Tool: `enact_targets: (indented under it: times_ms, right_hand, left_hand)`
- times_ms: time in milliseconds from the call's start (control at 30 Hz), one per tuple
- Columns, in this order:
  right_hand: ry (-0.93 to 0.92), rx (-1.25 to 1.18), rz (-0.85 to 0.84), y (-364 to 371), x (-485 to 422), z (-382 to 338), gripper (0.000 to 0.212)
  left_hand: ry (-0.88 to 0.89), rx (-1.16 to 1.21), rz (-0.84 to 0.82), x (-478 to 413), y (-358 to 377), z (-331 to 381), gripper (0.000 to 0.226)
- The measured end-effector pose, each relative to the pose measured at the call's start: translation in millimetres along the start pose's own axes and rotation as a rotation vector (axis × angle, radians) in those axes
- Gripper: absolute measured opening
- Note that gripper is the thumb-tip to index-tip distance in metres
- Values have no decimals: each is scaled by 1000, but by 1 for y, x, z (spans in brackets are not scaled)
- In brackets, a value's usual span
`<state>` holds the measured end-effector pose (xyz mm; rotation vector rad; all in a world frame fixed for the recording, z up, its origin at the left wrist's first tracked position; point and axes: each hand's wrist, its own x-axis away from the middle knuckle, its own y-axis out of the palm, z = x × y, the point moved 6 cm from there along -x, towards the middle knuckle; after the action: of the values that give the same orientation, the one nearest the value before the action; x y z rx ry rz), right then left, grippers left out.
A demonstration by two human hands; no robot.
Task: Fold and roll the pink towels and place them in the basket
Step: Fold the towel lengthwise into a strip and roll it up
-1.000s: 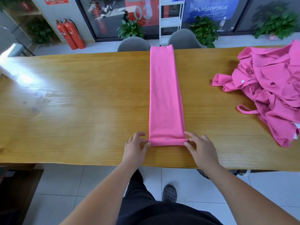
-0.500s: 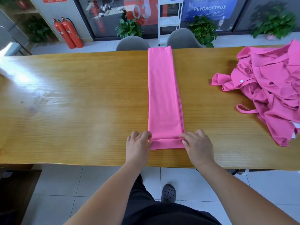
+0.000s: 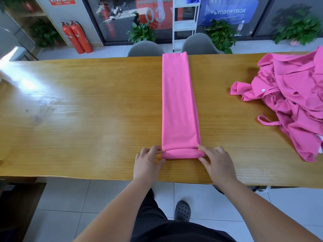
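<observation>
So the pink towel point(image 3: 178, 105) is folded into a long narrow strip lying flat on the wooden table point(image 3: 78, 110). Its long axis runs straight away from the person, with the far end at the table's back edge. The near end is curled into a small roll. The left hand point(image 3: 148, 163) pinches the roll's left end and the right hand point(image 3: 216, 163) grips its right end. Fingers are curled, both arms reaching forward. A messy heap of pink cloth point(image 3: 293, 102) sits well off to the right.
</observation>
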<state>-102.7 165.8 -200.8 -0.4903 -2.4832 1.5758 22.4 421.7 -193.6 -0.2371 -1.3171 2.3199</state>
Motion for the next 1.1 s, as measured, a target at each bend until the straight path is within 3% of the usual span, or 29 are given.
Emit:
enact_targets:
  times_ms: [100, 333, 433, 567, 767, 867, 933, 1100]
  right_hand:
    - [155, -207, -69, -3, -4, 6, 49]
    - [254, -304, -117, -1, -2, 10, 30]
    - [268, -193, -73, -8, -12, 4, 25]
    - [86, 34, 59, -14, -22, -16, 14]
    - [-180, 204, 149, 0, -1, -17, 27]
    - [-228, 193, 105, -1, 3, -8, 40]
    - [-197, 175, 52, 1, -3, -4, 49]
    - [49, -47, -102, -4, -15, 0, 43]
  left_hand:
    - [-94, 192, -45, -5, 0, -8, 31]
    - [-235, 358, -156, -7, 4, -18, 28]
    - [-234, 227, -62, -18, -5, -13, 32]
    - [5, 27, 44, -26, -12, 17, 22]
    - [185, -138, 132, -4, -2, 17, 14]
    - [212, -169, 37, 6, 2, 8, 45]
    - [150, -129, 11, 5, 0, 7, 51]
    - [-58, 114, -46, -11, -3, 5, 41]
